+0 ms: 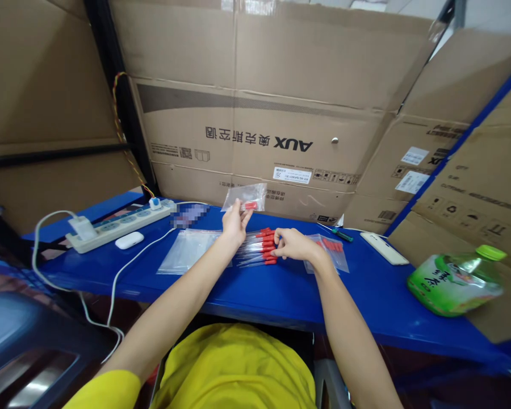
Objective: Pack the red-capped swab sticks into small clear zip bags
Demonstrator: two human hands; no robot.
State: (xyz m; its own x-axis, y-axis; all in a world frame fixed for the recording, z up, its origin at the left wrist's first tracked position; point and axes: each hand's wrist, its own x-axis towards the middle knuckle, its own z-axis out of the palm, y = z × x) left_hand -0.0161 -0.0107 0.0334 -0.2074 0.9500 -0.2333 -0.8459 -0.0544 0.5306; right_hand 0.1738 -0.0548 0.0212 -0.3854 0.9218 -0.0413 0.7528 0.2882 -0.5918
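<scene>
My left hand [235, 222] is raised above the table, pinching a clear zip bag [234, 196] between thumb and fingers. Something red [251, 205] shows in or behind the bag by the fingertips. Below it lies a row of droppers [255, 248] with clear tapered tubes pointing left and red bulbs at the right. Over those bulbs my right hand [296, 245] curls its thumb and fingers, closed around a bulb end. Partly under my right wrist rests a clear bag [338, 258] with red-bulbed pieces inside. Left of the row is a stack of flat clear bags [183, 253].
The blue table [281, 298] ends at cardboard sheets [281, 119]. On the left are a power strip [123, 227], white cables and a white case [129, 240]. Rightward are a green-handled screwdriver [340, 233], a white phone-like slab [384, 248] and a green-labelled bottle [455, 281].
</scene>
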